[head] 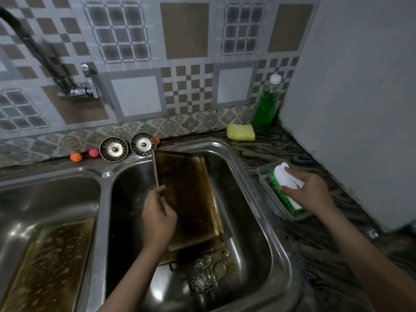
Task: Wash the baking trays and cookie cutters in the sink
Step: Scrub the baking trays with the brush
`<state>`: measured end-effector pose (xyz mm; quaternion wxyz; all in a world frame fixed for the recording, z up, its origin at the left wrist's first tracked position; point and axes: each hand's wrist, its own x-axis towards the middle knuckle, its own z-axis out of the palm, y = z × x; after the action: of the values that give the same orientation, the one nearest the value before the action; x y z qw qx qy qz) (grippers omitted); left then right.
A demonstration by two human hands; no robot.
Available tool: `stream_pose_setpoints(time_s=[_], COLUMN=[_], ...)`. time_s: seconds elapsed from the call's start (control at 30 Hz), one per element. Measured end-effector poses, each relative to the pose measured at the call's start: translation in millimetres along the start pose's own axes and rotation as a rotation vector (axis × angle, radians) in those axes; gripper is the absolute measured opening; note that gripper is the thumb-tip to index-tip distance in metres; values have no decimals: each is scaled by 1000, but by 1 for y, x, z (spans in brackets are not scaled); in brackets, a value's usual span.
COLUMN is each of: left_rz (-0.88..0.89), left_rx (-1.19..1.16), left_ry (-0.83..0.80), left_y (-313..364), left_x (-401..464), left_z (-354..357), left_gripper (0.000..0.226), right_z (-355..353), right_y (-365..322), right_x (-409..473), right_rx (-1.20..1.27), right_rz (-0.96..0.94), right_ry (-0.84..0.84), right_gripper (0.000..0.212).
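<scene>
A browned, greasy baking tray [189, 194] stands tilted in the right sink basin [254, 217], its left rim raised. My left hand [158, 218] grips that raised rim. Under it lies another dark tray [198, 246]. Metal cookie cutters [206, 272] rest on the basin floor near the front. A third stained tray [51, 264] lies flat in the left basin [27, 199]. My right hand [308, 188] is closed over a white scrub brush with green bristles [286, 194] that sits in a clear dish [270, 197] on the counter to the right.
A black tap [45, 57] rises from the tiled wall at left. Two metal sink strainers [113, 149] lean against the back ledge beside small orange and pink balls [76, 157]. A yellow sponge [240, 131] and green soap bottle [265, 106] stand at the back right corner.
</scene>
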<state>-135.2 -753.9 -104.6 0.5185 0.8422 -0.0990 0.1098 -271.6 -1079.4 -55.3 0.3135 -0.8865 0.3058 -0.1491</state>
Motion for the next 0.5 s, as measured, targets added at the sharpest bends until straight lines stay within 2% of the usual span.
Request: stream_pose_setpoints(time_s=[0.13, 0.23, 0.37, 0.43, 0.5], left_rz=[-20, -62, -147, -163, -150], left_rx=[-41, -53, -124, -138, -200], left_ry=[20, 7, 52, 73, 83], left_y=[6, 2, 10, 18, 23], left_x=[4, 4, 1, -3, -7], left_z=[1, -1, -6, -5, -2], left_gripper=[27, 27, 23, 21, 21], right_z=[7, 0, -7, 10, 44], right_y=[10, 1, -47, -78, -106], right_x=[2, 2, -12, -29, -48], right_rx=[4, 45, 286, 400, 413], right_rz=[11, 8, -30, -64, -118], right_ry=[-39, 21, 143, 90, -44], right_gripper=[61, 59, 57, 58, 60])
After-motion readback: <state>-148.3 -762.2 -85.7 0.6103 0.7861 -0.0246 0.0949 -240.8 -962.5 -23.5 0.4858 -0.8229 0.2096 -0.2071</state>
